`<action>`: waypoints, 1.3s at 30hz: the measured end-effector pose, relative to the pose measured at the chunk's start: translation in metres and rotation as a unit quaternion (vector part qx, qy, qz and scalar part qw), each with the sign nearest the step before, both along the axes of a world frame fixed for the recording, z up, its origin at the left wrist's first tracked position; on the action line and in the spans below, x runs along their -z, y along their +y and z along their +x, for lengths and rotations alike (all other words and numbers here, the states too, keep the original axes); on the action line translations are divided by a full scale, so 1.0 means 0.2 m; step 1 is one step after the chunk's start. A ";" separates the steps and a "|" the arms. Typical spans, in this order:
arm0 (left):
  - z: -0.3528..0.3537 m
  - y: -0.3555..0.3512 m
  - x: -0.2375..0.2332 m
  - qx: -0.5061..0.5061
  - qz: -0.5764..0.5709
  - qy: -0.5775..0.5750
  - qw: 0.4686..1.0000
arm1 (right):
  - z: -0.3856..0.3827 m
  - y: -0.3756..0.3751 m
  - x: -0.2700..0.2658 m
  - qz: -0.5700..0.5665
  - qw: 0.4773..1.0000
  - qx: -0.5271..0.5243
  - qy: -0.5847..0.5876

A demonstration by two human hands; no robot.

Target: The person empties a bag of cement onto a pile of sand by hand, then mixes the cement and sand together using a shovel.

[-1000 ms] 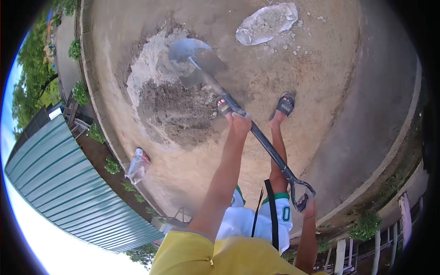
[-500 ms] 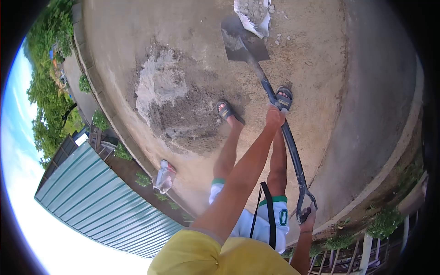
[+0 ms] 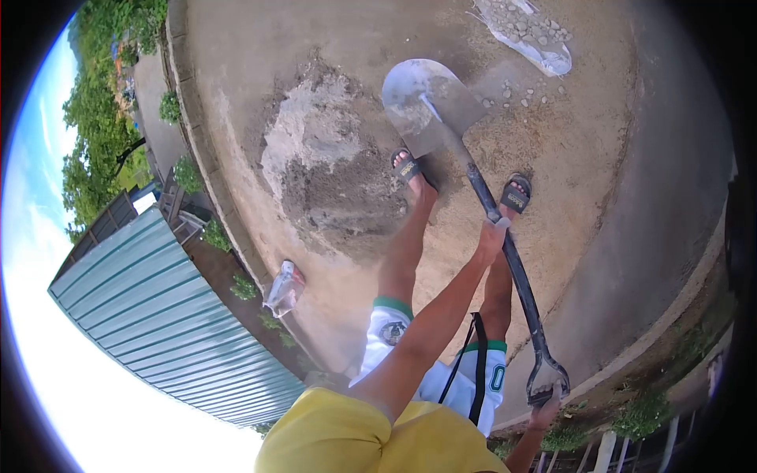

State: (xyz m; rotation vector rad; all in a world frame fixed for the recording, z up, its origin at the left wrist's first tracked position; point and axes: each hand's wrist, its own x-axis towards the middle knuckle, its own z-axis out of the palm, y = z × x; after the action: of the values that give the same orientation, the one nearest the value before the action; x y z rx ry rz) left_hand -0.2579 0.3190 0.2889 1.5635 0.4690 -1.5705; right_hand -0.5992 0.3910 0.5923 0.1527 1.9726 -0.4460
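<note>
A long-handled shovel (image 3: 520, 276) slants across the view, its broad blade (image 3: 414, 122) near the feet and beside a grey heap of mixed sand or cement (image 3: 315, 158). The blade looks blurred, and no load can be made out on it. My left hand (image 3: 493, 235) is wrapped round the middle of the dark shaft. At the shaft's far end, my right hand (image 3: 546, 400) grips the D-shaped handle. An opened white sack (image 3: 552, 60) holding grey gravel lies beyond the blade, with loose stones around it.
My sandalled feet (image 3: 407, 167) stand on the concrete ground between the heap and the shaft. A clear plastic bag (image 3: 285, 288) rests by the low kerb (image 3: 229, 197) on the left. Past the kerb are plants and a green metal roof (image 3: 173, 315). A wooden fence is at the lower right.
The blade has come away from the gravel sack, nearer to my feet and the heap. Both hands keep their hold on the shovel. The whole view has shifted a little.
</note>
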 end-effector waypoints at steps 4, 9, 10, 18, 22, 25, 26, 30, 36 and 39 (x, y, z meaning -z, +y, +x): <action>0.21 -0.46 -0.24 -0.176 -0.046 0.074 0.980 | 0.18 -0.41 -0.04 -0.124 0.931 -0.259 0.227; 0.24 -0.93 0.11 -0.243 -0.156 0.105 0.952 | 0.24 -0.96 0.00 -0.200 0.900 -0.232 0.311; 0.35 -0.95 0.13 -0.258 -0.154 0.114 0.947 | 0.48 -1.13 -0.01 -0.204 0.860 -0.304 0.356; 1.88 -0.36 0.64 -0.465 -0.069 0.080 0.879 | 2.18 -1.67 0.55 -0.280 0.746 -0.562 0.224; 1.94 -0.38 0.52 -0.509 -0.086 0.083 0.852 | 2.19 -1.77 0.61 -0.290 0.733 -0.578 0.210; 1.91 -0.31 0.21 -0.569 -0.119 0.090 0.809 | 2.09 -1.89 0.60 -0.270 0.744 -0.583 0.181; 1.89 -0.25 0.07 -0.585 -0.122 0.089 0.797 | 2.05 -1.90 0.57 -0.255 0.750 -0.585 0.171; 1.98 0.00 -0.30 -0.652 -0.215 0.083 0.723 | 2.14 -1.71 0.42 -0.332 0.560 -0.759 0.016; 1.84 0.22 -0.47 -0.652 -0.332 0.049 0.680 | 2.09 -1.53 0.38 -0.339 0.531 -0.776 0.012; 1.70 -0.16 -0.53 -0.656 -0.083 0.021 0.750 | 1.71 -1.72 0.39 -0.252 0.668 -0.699 -0.031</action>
State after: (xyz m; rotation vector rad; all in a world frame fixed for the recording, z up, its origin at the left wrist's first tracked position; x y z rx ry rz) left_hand 0.0819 0.2874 0.3947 0.6442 1.0972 -0.4784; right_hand -0.2575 0.0475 0.5135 -1.5830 1.2745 0.0909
